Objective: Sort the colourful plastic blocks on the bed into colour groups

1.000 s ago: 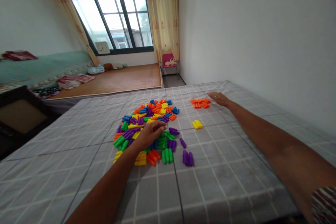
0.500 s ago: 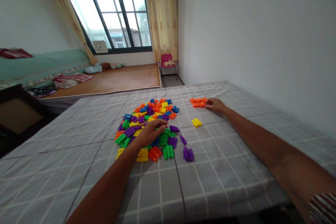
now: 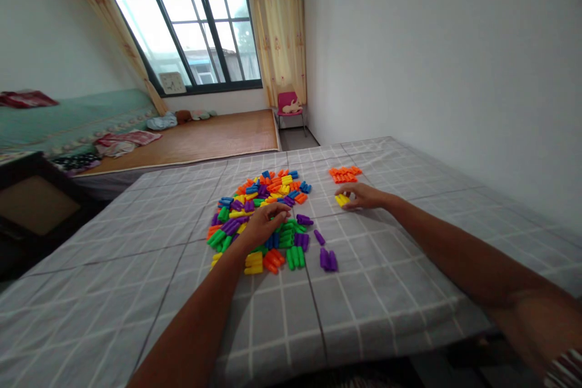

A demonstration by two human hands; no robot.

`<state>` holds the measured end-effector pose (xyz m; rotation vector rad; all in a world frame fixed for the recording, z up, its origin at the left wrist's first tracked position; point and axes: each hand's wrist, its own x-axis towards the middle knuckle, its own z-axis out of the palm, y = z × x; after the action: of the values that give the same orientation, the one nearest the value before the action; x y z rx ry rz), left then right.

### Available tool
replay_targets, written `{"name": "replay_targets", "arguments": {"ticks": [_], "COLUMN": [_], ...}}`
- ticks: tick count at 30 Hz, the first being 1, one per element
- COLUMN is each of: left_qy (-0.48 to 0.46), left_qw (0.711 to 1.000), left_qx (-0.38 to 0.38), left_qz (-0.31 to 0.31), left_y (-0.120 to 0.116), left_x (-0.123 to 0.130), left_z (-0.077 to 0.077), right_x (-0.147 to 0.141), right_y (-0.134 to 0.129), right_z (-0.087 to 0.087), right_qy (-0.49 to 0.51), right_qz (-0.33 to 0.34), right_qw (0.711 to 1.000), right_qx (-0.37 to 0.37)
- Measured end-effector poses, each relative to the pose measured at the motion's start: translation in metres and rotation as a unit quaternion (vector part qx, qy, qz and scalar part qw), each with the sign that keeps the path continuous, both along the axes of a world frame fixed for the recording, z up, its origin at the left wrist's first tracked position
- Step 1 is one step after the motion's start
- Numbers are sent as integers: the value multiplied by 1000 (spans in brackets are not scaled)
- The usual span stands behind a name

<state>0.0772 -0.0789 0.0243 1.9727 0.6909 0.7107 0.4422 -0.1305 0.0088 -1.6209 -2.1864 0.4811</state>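
My right hand (image 3: 365, 196) has its fingertips closed on a yellow plastic building piece (image 3: 341, 200) made of joined tubes, low over the tablecloth. Just behind it lies a group of orange building pieces (image 3: 344, 174) lined up side by side. My left hand (image 3: 265, 225) rests above the mixed pile of building pieces (image 3: 261, 193), fingers loosely bent and thumb apart, with nothing visible in it. It hides part of the pile. Near its right side are purple pieces (image 3: 328, 259), a single purple tube (image 3: 319, 237) and a green piece (image 3: 295, 257).
A grey checked cloth (image 3: 386, 291) covers the table. A white wall (image 3: 431, 60) runs along the right. Beyond the table stand a low bed (image 3: 218, 133) and a pink chair (image 3: 287, 99); a dark cabinet (image 3: 36, 206) is at the left.
My right hand has left the orange group and come nearer, onto the yellow piece, which now sits slightly closer to the orange ones. My left hand stays over the pile.
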Motion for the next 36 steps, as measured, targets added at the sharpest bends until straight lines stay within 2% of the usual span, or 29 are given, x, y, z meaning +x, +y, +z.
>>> {"name": "replay_targets", "arguments": {"ticks": [3,8,13,17,22,24,26,29,31,33,36], "left_qy": [-15,-17,-19,-30,-37,-25,12,113,195,260,302], "left_qw": [1000,1000,999,998,992,986,975,946,923,905,890], "left_qx": [-7,-9,-3,11,59,98,153,246,279,287,295], "left_qz": [0,19,36,48,102,130,158,179,179,177,170], "left_y": [1,2,6,7,16,23,29,33,33,31,29], "left_x": [-1,-3,-6,-8,-16,-21,-26,-33,-35,-35,-35], "left_z": [1,6,6,7,12,11,9,2,-2,-5,-5], "right_x": [22,30,15,16,17,3,-22,-68,-95,-116,-134], "right_y": [7,4,2,4,5,8,13,29,49,73,111], "right_z": [-4,-12,-18,-20,-10,-3,3,9,10,9,7], "right_qy": [-26,-13,11,7,-16,-7,12,7,-23,-56,-99], "right_qz": [-84,-142,-153,-156,-142,-158,-145,-33,10,-8,-76], "right_qw": [996,989,987,987,986,980,978,989,987,986,985], "right_qx": [34,46,55,48,82,124,147,145,156,157,122]}}
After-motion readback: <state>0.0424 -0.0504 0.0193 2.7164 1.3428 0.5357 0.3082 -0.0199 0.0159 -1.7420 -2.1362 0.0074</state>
